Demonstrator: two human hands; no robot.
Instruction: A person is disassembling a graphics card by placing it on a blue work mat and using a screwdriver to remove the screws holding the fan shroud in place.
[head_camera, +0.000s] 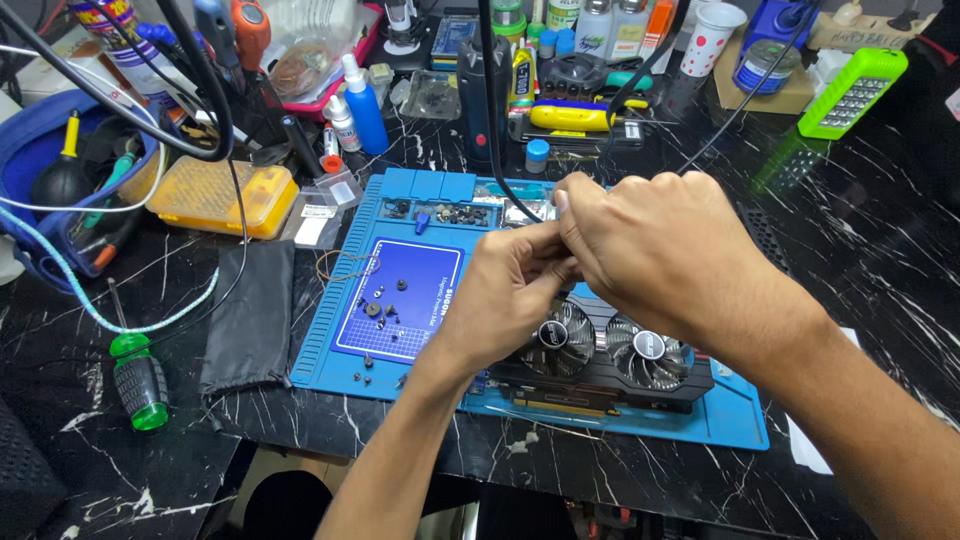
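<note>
- A green-handled screwdriver (139, 385) lies nearest, on the black marble table (880, 270), beside a dark cloth pouch (250, 315).
- A two-fan graphics card (600, 355) rests on the blue repair mat (330, 300), under both hands.
- The left hand (505, 290) and right hand (655, 250) meet above the card, fingers curled together; what they pinch, if anything, is hidden.
- Loose screws (380, 310) dot the mat's left part.
- Farther off stand a yellow parts box (220, 198) and a blue bottle (365, 110).
</note>
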